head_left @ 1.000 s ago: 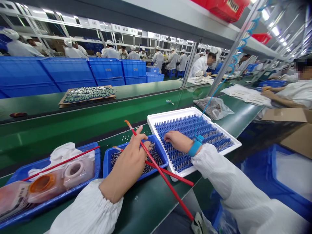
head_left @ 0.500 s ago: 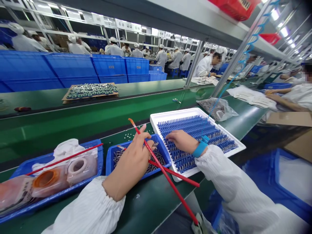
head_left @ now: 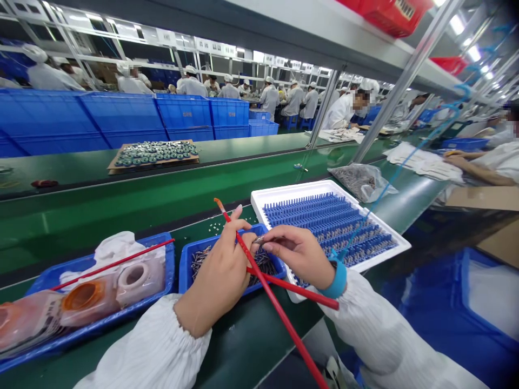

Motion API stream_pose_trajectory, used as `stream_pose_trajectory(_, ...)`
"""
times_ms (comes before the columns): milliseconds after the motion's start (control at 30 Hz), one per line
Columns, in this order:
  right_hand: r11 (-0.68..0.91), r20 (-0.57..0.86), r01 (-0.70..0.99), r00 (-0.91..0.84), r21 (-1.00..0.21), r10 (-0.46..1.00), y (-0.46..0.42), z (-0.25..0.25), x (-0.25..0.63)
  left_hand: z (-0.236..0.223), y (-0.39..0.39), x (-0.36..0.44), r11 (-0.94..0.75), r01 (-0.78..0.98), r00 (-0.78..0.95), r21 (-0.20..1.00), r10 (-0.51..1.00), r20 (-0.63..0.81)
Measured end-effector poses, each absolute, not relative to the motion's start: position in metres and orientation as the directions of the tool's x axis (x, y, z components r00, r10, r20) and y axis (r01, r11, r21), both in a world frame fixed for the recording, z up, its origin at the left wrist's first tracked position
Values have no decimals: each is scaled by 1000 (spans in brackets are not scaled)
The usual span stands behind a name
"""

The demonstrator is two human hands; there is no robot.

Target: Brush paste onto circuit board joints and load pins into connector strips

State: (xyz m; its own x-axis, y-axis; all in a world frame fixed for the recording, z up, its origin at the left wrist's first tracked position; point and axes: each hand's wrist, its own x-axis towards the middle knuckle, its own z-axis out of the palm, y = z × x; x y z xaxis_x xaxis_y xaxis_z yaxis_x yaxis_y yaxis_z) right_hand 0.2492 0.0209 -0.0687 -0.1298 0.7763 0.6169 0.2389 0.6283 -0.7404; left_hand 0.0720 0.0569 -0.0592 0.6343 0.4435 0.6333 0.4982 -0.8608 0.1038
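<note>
My left hand [head_left: 219, 270] is closed around a red-handled brush [head_left: 279, 310] with an orange-tinted tip. A second red handle [head_left: 312, 295] crosses under it in the same hand. Small ridged, screw-like metal parts [head_left: 258, 239] stick out at its fingers. The thumb and fingertips of my right hand [head_left: 302, 254], which wears a blue wristband [head_left: 337, 278], pinch at these parts. Under the left hand stands a blue bin [head_left: 184, 270] of similar metal parts. Beside it lies a white foam tray [head_left: 399, 249] with rows of upright blue pieces [head_left: 304, 208], many with metal parts.
On the left, a blue tray [head_left: 170, 270] holds wrapped bottles, a white cloth [head_left: 117, 248] and a red stick. A bag of metal parts [head_left: 359, 181] lies behind the foam tray. Round green-and-silver parts [head_left: 156, 153] sit across the green channel. Co-workers sit beyond.
My right hand has moved left from over the foam tray to the metal parts at my left fingers. My left hand has kept its hold on the brushes.
</note>
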Motion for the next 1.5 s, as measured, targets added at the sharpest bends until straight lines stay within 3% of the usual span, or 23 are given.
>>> stream_pose_trajectory(200, 581, 595, 554, -181, -596, 783, 36, -63, 300, -57, 57, 70, -862, 496, 620, 104, 435, 653)
stream_pose_trajectory(400, 392, 242, 847, -321, -359, 915, 66, -95, 336, -57, 58, 71, -861, 501, 629, 86, 431, 647)
stream_pose_trajectory(567, 340, 65, 920, -334, -194, 940, 68, -99, 328, -58, 58, 72, -857, 507, 624, 90, 438, 648)
stream_pose_trajectory(767, 332, -18, 938, -335, -104, 942, 68, -91, 320, -58, 58, 72, -856, 512, 635, 78, 438, 636)
stream_pose_trajectory(1033, 300, -44, 950, -305, -92, 951, 69, -90, 315, -60, 59, 71, -859, 506, 650, 69, 434, 624)
stream_pose_trajectory(1233, 307, -18, 940, -313, -147, 950, 67, -91, 320, -61, 59, 71, -857, 511, 650, 65, 435, 623)
stream_pose_trajectory(1400, 361, 66, 900, -356, -243, 932, 67, -101, 330, -63, 60, 70, -859, 507, 655, 69, 436, 617)
stream_pose_trajectory(1500, 401, 198, 853, -352, -334, 915, 61, -98, 330, -64, 60, 71, -865, 497, 652, 63, 421, 631)
